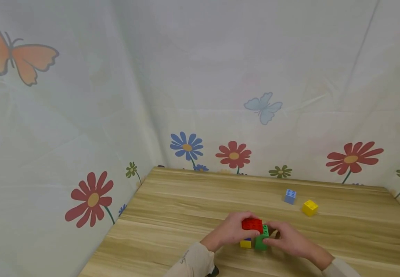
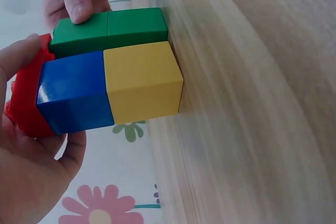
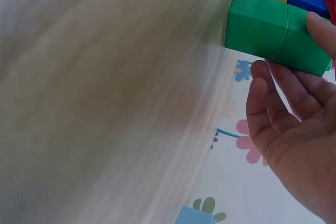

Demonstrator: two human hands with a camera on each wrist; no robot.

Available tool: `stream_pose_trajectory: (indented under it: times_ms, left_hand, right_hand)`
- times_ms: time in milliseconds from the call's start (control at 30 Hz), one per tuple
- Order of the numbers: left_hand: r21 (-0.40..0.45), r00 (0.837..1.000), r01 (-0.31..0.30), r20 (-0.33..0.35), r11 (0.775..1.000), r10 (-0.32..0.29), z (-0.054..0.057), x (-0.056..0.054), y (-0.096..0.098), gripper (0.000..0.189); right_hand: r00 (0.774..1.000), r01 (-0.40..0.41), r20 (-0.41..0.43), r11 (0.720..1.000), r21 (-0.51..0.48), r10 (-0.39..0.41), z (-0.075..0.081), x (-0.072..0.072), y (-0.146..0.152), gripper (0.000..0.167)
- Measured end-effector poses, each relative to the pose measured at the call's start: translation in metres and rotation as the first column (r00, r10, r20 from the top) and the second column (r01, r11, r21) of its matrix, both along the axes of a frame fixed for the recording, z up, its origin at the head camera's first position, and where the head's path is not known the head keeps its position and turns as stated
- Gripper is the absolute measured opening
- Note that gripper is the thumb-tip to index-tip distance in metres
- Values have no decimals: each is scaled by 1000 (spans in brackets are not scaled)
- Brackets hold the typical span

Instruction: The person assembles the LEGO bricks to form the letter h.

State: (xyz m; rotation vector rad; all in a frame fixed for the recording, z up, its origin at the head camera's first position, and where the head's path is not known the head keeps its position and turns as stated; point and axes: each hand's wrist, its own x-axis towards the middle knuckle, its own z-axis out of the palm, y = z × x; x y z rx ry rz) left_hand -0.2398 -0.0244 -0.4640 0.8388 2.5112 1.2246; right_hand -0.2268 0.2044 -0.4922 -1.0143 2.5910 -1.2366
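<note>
In the head view my left hand (image 1: 232,231) grips a red toy brick (image 1: 252,224) between thumb and fingers. Under the red brick, a blue brick (image 2: 76,92) is stacked on a yellow brick (image 2: 143,82) that stands at the tabletop. Right beside this stack are two green bricks (image 3: 257,24), one above the other, with studs showing on top. My right hand (image 1: 291,240) pinches the upper green brick, thumb on one side and fingers on the opposite side. The red brick's end is right at the top of the green pair.
Farther back on the wooden table (image 1: 186,200) stand a light blue brick (image 1: 290,196) and, to its right, a loose yellow brick (image 1: 310,208). A pale cloth (image 1: 200,77) printed with flowers and butterflies hangs behind the table and along its left side.
</note>
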Motion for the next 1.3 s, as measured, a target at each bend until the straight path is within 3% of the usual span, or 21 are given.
stream_pose_trajectory:
  times_ms: [200,500,1300]
  left_hand:
    - [-26,999,22,-43,999,-23,1,-2,1,31]
    - [-45,998,30,-52,999,-32,0,-6,2,31]
    - [-127,995,25,-90,992,-37,7,-6,3,32]
  right_hand:
    - [1000,6,2,1000,19,-6,1,-2,0,30]
    - [998,24,50,999,44,-26,5,-4,-2,30]
    - [1000,2,31,999,50,-4,8,-5,-2,27]
